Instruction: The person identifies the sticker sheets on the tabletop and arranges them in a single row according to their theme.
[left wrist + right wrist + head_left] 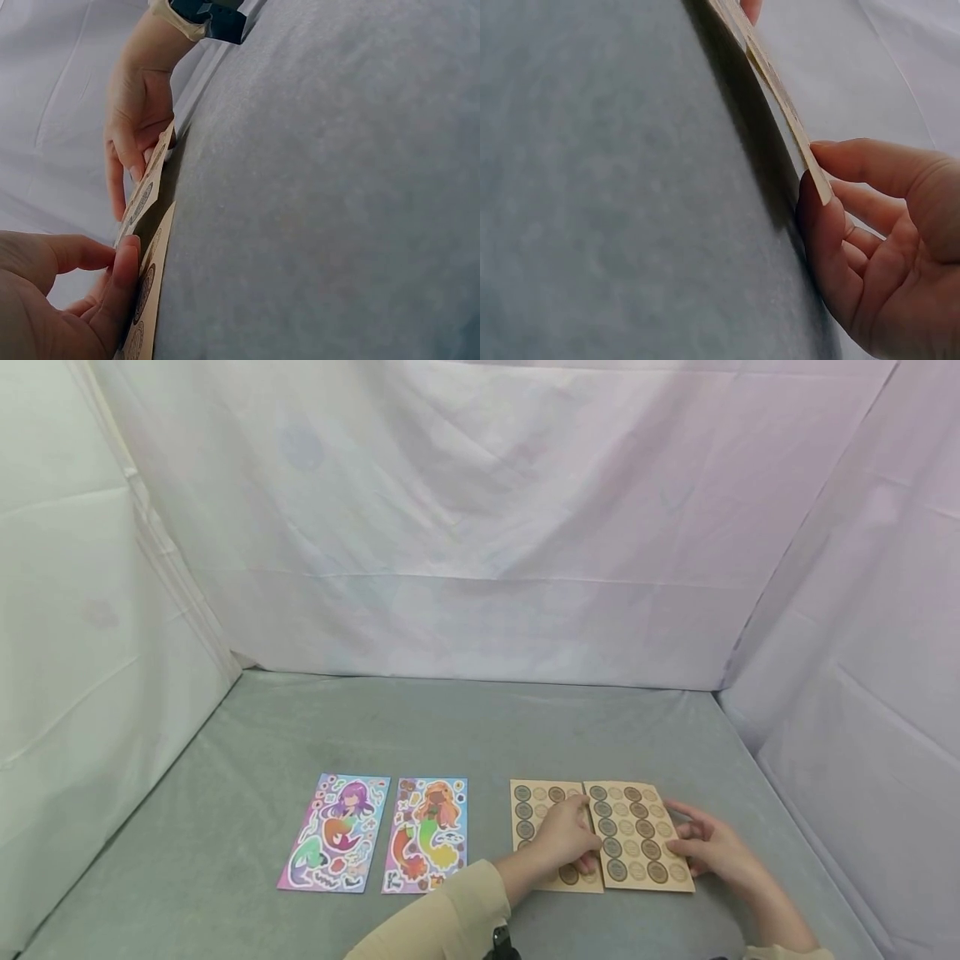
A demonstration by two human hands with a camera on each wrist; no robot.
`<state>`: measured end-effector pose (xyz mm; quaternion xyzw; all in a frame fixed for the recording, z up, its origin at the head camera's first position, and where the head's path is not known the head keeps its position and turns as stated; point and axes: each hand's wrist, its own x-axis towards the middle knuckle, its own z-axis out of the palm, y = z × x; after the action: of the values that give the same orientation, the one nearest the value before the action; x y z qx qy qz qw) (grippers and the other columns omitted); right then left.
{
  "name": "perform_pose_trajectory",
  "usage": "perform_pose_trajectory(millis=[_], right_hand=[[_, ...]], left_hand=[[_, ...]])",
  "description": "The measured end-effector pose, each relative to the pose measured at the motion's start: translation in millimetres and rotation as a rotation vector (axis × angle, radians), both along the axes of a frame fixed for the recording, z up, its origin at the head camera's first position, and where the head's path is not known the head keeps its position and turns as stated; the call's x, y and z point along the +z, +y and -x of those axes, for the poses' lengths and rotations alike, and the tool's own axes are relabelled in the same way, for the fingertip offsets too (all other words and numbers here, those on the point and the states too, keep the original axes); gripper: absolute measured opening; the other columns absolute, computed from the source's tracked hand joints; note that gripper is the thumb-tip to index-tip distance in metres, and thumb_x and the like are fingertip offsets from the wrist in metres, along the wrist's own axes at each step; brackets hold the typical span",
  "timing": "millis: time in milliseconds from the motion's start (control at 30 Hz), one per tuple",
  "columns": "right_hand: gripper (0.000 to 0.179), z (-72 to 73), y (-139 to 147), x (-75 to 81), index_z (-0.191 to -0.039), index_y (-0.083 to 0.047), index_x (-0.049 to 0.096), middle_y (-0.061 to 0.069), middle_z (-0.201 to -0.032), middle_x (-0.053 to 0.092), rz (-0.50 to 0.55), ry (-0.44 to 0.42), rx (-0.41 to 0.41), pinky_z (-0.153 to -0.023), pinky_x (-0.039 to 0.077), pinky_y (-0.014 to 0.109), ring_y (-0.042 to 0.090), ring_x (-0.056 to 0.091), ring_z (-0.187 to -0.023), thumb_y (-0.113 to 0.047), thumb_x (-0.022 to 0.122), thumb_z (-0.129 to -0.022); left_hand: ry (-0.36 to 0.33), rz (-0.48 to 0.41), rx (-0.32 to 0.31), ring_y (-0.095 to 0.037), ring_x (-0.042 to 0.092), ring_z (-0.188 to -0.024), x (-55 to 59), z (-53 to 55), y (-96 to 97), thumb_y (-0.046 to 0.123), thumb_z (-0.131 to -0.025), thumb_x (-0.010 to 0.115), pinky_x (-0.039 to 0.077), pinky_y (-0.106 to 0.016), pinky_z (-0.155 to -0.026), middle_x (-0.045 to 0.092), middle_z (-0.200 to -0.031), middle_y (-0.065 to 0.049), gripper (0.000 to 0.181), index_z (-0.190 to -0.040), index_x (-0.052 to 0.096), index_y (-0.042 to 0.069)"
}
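Two brown sticker sheets with rows of round labels lie side by side on the right. My right hand (716, 852) pinches the right edge of the right-hand brown sticker sheet (637, 839); in the right wrist view that edge is raised off the cloth, thumb on one face and finger on the other. My left hand (558, 835) reaches over the left-hand brown sticker sheet (524, 811), hiding part of it. Its thumb and finger (124, 274) pinch the near edge of the right-hand sheet in the left wrist view.
Two colourful mermaid sticker sheets lie to the left, one with a purple-haired mermaid (337, 835), the other with an orange-haired mermaid (427, 835). Grey cloth (450, 727) covers the table. White curtains (480, 527) enclose the back and both sides.
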<state>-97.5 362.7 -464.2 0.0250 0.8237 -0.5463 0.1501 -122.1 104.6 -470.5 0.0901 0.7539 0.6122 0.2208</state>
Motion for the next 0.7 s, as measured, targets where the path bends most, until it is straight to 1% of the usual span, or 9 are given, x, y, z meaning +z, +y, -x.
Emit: perform_pose_trajectory(millis=[200, 400, 467, 700], right_hand=[[0.077, 0.9, -2.5, -0.8, -0.145, 0.008, 0.027, 0.012, -0.085, 0.061, -0.038, -0.011, -0.032, -0.051, 0.054, 0.035, 0.019, 0.061, -0.064, -0.006, 0.070, -0.083], [0.075, 2.4, -5.5, -2.8, -0.143, 0.008, 0.034, 0.009, -0.082, 0.061, -0.136, 0.017, -0.037, -0.048, 0.053, 0.034, 0.018, 0.060, -0.063, -0.010, 0.074, -0.082], [0.074, 2.3, -6.6, -2.8, -0.142, 0.009, 0.034, 0.009, -0.080, 0.060, -0.158, 0.029, -0.027, -0.047, 0.053, 0.035, 0.019, 0.060, -0.062, -0.010, 0.073, -0.082], [0.074, 1.4, -10.2, 0.3, -0.141, 0.011, 0.035, 0.008, -0.076, 0.059, -0.194, 0.015, -0.034, -0.046, 0.053, 0.036, 0.020, 0.059, -0.058, -0.008, 0.074, -0.081]], left_hand=[[-0.004, 0.018, -0.002, -0.012, 0.053, -0.035, -0.7, 0.8, 0.6, -0.004, -0.076, 0.069, 0.050, -0.026, -0.038, 0.059, -0.050, -0.008, 0.069, -0.139, 0.042, -0.002], [0.003, 0.031, -0.001, -0.012, 0.052, -0.033, -1.5, 1.1, -0.8, -0.004, -0.075, 0.070, 0.050, -0.027, -0.037, 0.059, -0.048, -0.007, 0.069, -0.139, 0.044, -0.001], [0.001, 0.034, -0.002, -0.012, 0.052, -0.033, -1.3, 1.2, -0.6, -0.004, -0.075, 0.070, 0.050, -0.027, -0.037, 0.059, -0.048, -0.007, 0.069, -0.139, 0.044, -0.001], [0.009, 0.069, -0.005, -0.011, 0.052, -0.032, -0.5, 1.5, 1.4, -0.004, -0.073, 0.071, 0.049, -0.026, -0.036, 0.058, -0.047, -0.007, 0.070, -0.138, 0.044, 0.000]])
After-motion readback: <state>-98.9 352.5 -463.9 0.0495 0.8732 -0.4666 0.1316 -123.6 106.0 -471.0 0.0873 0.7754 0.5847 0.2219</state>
